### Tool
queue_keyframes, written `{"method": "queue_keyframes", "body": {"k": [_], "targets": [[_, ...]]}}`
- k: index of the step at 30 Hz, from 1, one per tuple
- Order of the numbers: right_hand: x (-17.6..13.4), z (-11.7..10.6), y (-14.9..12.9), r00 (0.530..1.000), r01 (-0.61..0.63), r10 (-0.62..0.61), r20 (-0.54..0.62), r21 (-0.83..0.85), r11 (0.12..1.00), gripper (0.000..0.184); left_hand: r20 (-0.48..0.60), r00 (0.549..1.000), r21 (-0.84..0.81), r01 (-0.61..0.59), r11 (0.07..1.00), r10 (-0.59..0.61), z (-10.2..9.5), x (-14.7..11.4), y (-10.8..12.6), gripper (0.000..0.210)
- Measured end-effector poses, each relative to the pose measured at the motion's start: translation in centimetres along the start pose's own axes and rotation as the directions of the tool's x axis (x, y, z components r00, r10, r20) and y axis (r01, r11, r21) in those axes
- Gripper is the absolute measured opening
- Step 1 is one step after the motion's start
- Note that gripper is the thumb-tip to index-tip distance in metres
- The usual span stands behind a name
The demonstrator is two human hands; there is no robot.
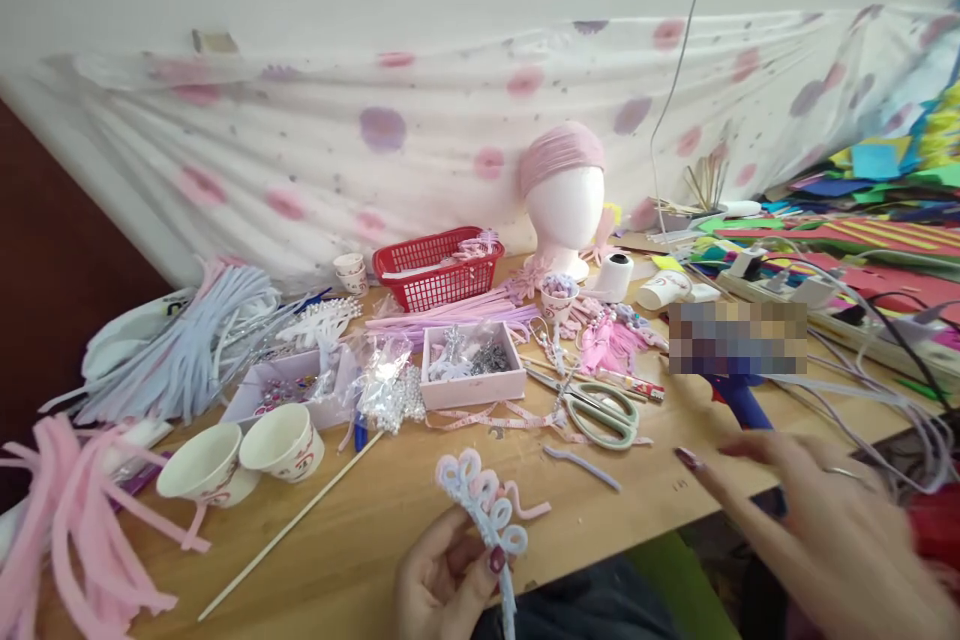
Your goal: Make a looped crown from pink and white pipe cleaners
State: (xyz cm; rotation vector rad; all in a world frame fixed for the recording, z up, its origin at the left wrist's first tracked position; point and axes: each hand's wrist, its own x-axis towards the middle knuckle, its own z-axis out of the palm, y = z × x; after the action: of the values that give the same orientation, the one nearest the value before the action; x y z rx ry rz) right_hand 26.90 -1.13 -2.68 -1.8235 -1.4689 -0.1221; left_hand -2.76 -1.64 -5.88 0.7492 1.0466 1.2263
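My left hand pinches a looped ornament of pale blue and pink pipe cleaners near the table's front edge, thumb on its stem. My right hand hovers at the lower right with fingers spread and empty, just in front of a blue glue gun lying on the wooden table. Green-handled scissors lie between the two hands, with a short lilac pipe-cleaner piece beside them.
Two paper cups, a thin wooden stick, pink trays of beads, a red basket, a foam head with a pink band, bundles of pipe cleaners, a power strip with cables and felt sheets crowd the table.
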Motion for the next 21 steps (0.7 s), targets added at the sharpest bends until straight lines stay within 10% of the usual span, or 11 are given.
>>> {"method": "queue_keyframes", "body": {"k": [2,6,21], "targets": [[-0.7,1.7,-4.7,0.969,0.125,-0.184,0.163,0.315,0.941,0.029,0.008,1.0,-0.043,-0.008,0.999,0.008,0.3,-0.5,0.5,0.051],[-2.2,5.6,-10.8,0.808,-0.02,-0.427,0.406,0.743,0.669,0.023,0.021,0.999,-0.07,-0.029,0.997,0.031,0.5,-1.0,1.1,0.045],[-2.8,7.3,-10.9,0.695,-0.24,-0.435,0.572,0.755,0.611,0.023,0.096,0.995,-0.103,0.004,0.995,0.006,-0.3,-0.7,1.2,0.049]]}}
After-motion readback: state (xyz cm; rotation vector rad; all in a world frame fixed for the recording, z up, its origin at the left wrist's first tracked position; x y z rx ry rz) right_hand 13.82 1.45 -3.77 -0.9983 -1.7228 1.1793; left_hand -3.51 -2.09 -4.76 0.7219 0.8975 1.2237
